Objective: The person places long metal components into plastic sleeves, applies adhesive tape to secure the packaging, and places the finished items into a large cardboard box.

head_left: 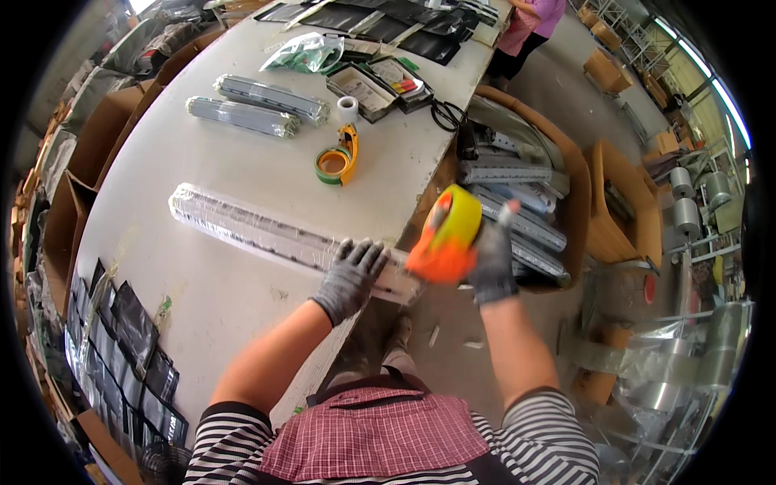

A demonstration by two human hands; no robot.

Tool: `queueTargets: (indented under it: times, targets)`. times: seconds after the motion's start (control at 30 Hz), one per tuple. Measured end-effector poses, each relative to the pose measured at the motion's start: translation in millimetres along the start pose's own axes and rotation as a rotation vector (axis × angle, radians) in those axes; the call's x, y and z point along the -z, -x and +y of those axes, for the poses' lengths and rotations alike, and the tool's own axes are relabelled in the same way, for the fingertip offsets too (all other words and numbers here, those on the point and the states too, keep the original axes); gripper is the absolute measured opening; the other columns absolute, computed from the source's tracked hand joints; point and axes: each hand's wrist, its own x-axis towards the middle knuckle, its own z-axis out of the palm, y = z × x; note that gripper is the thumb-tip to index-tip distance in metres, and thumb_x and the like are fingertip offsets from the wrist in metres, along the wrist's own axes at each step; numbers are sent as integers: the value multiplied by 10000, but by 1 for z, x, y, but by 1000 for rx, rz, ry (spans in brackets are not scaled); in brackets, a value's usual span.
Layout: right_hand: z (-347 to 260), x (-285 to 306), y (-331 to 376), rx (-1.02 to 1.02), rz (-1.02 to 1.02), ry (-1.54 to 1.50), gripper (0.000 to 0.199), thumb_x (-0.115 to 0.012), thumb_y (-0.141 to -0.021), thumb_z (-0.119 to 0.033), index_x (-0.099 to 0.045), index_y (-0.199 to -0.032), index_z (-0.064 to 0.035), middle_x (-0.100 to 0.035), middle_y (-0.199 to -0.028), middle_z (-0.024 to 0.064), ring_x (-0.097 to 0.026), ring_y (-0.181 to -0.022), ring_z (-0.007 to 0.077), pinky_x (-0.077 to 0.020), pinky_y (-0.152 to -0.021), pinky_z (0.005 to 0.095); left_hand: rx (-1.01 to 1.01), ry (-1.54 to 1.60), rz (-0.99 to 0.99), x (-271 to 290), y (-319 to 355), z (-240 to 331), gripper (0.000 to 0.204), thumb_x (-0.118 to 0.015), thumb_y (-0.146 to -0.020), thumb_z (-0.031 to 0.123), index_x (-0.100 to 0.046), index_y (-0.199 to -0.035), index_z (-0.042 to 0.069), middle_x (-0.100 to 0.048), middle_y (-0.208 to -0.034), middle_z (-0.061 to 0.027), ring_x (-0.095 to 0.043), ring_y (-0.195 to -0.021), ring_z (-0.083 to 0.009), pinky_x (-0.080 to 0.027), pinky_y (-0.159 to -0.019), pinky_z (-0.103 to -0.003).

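A long pack wrapped in clear plastic lies across the table, its near end jutting past the edge. My left hand, in a grey glove, holds this pack near that end, fingers over its top. An orange tape dispenser with a yellow roll is in my right hand, also gloved, just right of the pack's end. Motion blurs the dispenser and the hand; the thumb points up and the other fingers are mostly hidden. Farther up the table lies a second, yellow tape dispenser with a greenish roll.
Two wrapped packs, a white roll, open boxes and black scissors sit toward the far side. Dark flat packs lie at the near left. Right of the table, a carton holds similar long packs. A person stands far off.
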Motion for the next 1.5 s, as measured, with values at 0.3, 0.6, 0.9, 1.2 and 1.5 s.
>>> queueTargets:
  times: [0.3, 0.6, 0.9, 1.2, 1.5]
  targets:
    - [27, 108, -75, 391, 251, 1337, 495, -757, -791, -265, -532, -1154, -15, -618, -1016, 133, -605, -958, 307, -477, -905, 395, 17, -10, -65, 6, 4, 3, 737, -605, -746, 274, -417, -1426, 61, -426, -1458, -154, -371, -1373, -335, -220, -1145, -528]
    - [-3, 200, -58, 24, 101, 2465, 645, -696, -749, -261, -476, -1281, 32, -546, -1249, 277, -536, -1178, 389, -378, -1071, 460, -28, -5, -308, 38, -47, 54, 895, -678, -747, 503, -374, -1452, 44, -381, -1479, -179, -321, -1385, -397, -173, -1147, -583]
    - [-41, 150, -177, 258, -576, 2722, 228, -550, -857, -116, -648, -1062, -138, -647, -1113, 53, -545, -1209, 237, -278, -1133, 503, -275, -286, -864, -4, -108, 109, 301, -539, -895, 300, -741, -1038, 128, -687, -1057, -87, -538, -1093, -313, -327, -1023, -511]
    - [11, 179, -8, 365, 23, 1739, 402, -610, -818, -90, -558, -1210, -16, -593, -1129, 216, -555, -1082, 388, -418, -1006, 473, 31, 134, -580, 32, 21, 64, 162, -694, -735, 214, -742, -873, 283, -687, -830, 60, -629, -912, -184, -355, -1062, -429]
    - [-33, 361, 379, -802, 533, 1767, 316, -571, -794, -317, -680, -866, -28, -674, -870, 230, -657, -819, 393, -523, -743, 452, 129, 567, -433, 28, -120, 95, 246, -659, -873, 285, -708, -1049, 120, -697, -1023, -101, -621, -1022, -301, -400, -1019, -420]
